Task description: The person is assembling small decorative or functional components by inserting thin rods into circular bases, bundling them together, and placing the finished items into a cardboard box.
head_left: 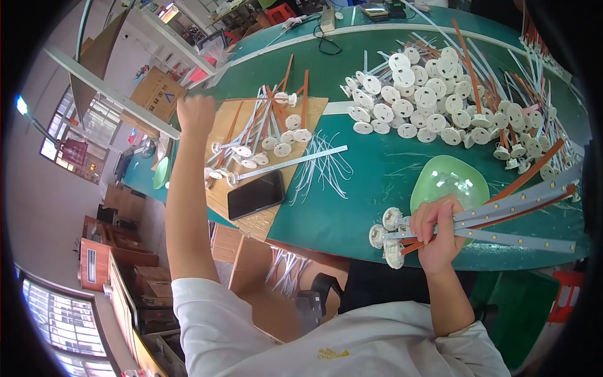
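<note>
Green counter (377, 176) crowded: right hand (440, 229) grip closed on LED strip bundle (502, 217), which could slip; left hand (196, 113) fisted, contents unclear.

Right hand (440, 229): closed around a bundle of LED strips (515, 217) with white round caps (386, 235) at their near ends, just over the counter's near edge.
Left hand (196, 113): raised in a fist at the counter's left end, arm outstretched, holding nothing that shows.
Green bowl (449, 179): on the counter (364, 207), just behind the right hand.
Black phone (255, 195): flat on a cardboard sheet (232, 125), beside loose strips.
Pile of white caps (427, 100): far right, mixed with orange strips.
</note>
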The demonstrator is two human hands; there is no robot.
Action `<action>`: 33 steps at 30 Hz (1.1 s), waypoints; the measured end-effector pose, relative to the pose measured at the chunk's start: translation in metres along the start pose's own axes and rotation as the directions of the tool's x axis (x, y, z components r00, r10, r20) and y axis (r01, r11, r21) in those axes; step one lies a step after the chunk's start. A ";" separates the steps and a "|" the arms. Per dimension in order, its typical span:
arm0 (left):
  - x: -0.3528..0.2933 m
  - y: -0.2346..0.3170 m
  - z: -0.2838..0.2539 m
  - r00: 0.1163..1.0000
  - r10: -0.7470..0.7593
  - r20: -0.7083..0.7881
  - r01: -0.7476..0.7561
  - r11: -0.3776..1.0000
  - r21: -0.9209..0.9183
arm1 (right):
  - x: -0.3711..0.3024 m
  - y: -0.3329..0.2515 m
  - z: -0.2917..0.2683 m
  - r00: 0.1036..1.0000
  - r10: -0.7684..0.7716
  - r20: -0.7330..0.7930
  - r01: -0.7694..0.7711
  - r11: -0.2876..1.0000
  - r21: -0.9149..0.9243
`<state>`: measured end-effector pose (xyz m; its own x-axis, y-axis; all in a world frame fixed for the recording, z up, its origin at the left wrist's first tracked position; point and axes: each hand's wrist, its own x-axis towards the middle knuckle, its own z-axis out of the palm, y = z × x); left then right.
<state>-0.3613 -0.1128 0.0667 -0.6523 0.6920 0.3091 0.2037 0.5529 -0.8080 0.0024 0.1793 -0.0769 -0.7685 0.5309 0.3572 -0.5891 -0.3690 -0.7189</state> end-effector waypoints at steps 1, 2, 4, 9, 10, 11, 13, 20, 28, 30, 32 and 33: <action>0.006 0.010 -0.008 0.960 -0.168 0.223 0.202 0.969 -0.141 | -0.002 0.000 0.000 1.000 -0.010 0.015 0.010 1.000 -0.008; 0.012 0.015 -0.012 0.846 -0.283 0.453 0.416 0.880 -0.228 | -0.003 0.000 0.000 0.999 -0.021 0.030 0.021 1.000 -0.017; 0.017 0.020 0.002 0.833 -0.359 0.420 0.500 0.814 -0.296 | -0.004 0.001 0.000 0.999 -0.023 0.033 0.024 0.999 -0.040; 0.056 0.022 -0.015 0.857 -0.507 0.090 0.363 0.471 -0.804 | -0.003 0.002 -0.003 0.999 -0.020 0.027 0.022 0.997 -0.080; 0.065 0.015 -0.008 0.854 -0.512 0.091 0.372 0.478 -0.796 | -0.004 0.002 -0.001 0.999 -0.002 0.049 0.005 0.998 -0.056; 0.078 0.009 -0.001 0.845 -0.532 0.048 0.230 0.281 -0.932 | -0.005 0.002 0.002 0.997 0.014 0.072 -0.012 0.999 -0.033; 0.098 0.028 -0.009 0.836 -0.548 0.006 0.041 0.052 -0.998 | -0.004 0.001 -0.001 0.998 0.005 0.058 -0.002 0.999 -0.044; 0.126 0.137 -0.008 0.706 -0.687 0.174 0.111 -0.136 -0.984 | -0.005 0.002 -0.005 0.995 0.022 0.097 -0.018 0.999 -0.047; 0.171 0.143 0.034 0.763 -0.562 0.318 0.517 0.237 -0.822 | -0.005 -0.006 -0.003 0.985 0.162 0.062 -0.167 0.983 0.081; 0.181 0.139 0.020 0.788 -0.432 0.438 0.591 0.336 -0.733 | -0.006 -0.003 -0.005 0.981 0.193 0.030 -0.195 0.975 0.103; 0.178 0.146 0.015 0.762 -0.292 0.578 0.641 0.464 -0.611 | -0.006 -0.003 -0.005 0.967 0.249 0.059 -0.255 0.956 0.148; 0.174 0.148 0.024 0.761 -0.296 0.577 0.643 0.464 -0.610 | -0.008 -0.002 -0.006 0.966 0.245 0.085 -0.258 0.940 0.223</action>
<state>-0.4622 0.0786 -0.0111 -0.9781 0.0953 0.1851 0.1205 0.9842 0.1298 0.0107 0.1805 -0.0818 -0.9078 0.3574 0.2192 -0.4109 -0.6539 -0.6353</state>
